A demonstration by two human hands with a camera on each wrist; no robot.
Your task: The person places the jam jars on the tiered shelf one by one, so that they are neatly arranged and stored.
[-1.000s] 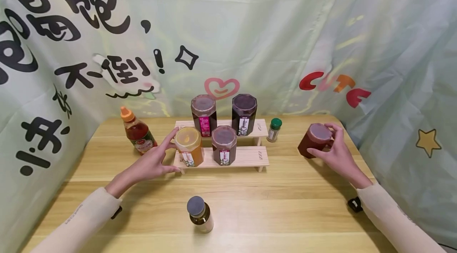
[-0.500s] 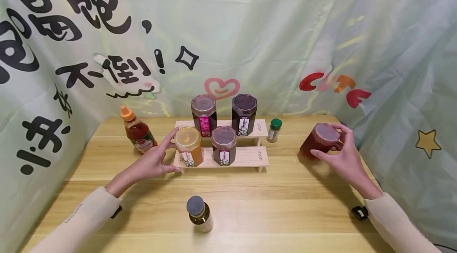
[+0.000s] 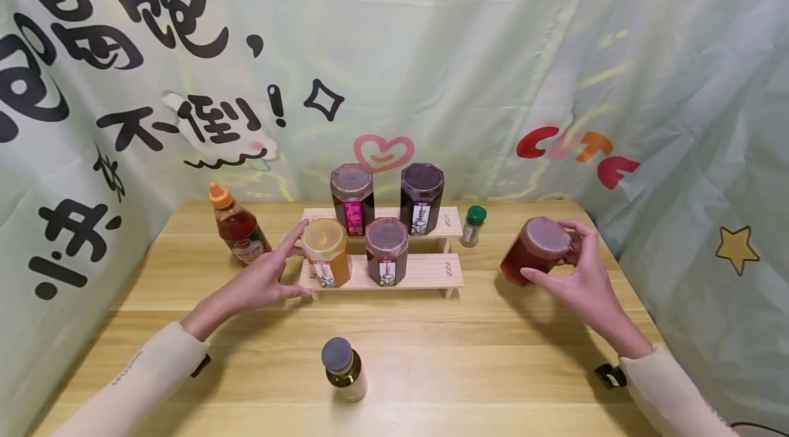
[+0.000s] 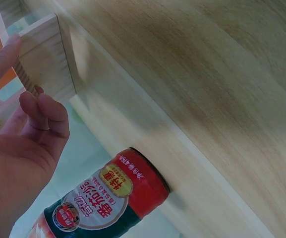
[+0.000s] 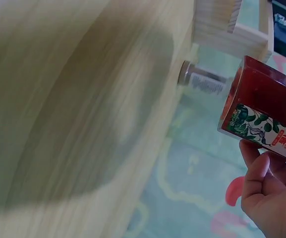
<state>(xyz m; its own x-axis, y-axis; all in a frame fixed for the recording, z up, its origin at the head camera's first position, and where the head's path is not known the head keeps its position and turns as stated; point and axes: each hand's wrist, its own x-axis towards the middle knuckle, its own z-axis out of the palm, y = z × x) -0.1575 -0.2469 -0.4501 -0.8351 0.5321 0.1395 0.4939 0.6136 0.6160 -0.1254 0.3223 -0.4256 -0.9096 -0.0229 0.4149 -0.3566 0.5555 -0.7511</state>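
My right hand (image 3: 582,276) grips a dark red jam jar (image 3: 530,255) by its sides. The jar is tilted, and the right wrist view shows its label (image 5: 266,129) with green leaves. My left hand (image 3: 261,279) holds the left end of a two-step wooden display stand (image 3: 431,269), thumb at the front of the lower step and fingers further back. An amber jar (image 3: 328,259) and a brownish jar (image 3: 387,255) stand on the lower step. On the upper step are a jar with a pink label (image 3: 353,207) and a dark purple jar (image 3: 422,201).
A sauce bottle (image 3: 243,231) with an orange cap stands left of the stand. A small green-capped shaker (image 3: 473,226) is at its right. Nearer me stands a dark-capped bottle (image 3: 345,368). Printed cloth (image 3: 468,46) hangs around the table's back and sides.
My right hand first shifted the red jar slightly right and tilted it, then brought it left and a little nearer. The left hand and the stand have stayed in place.
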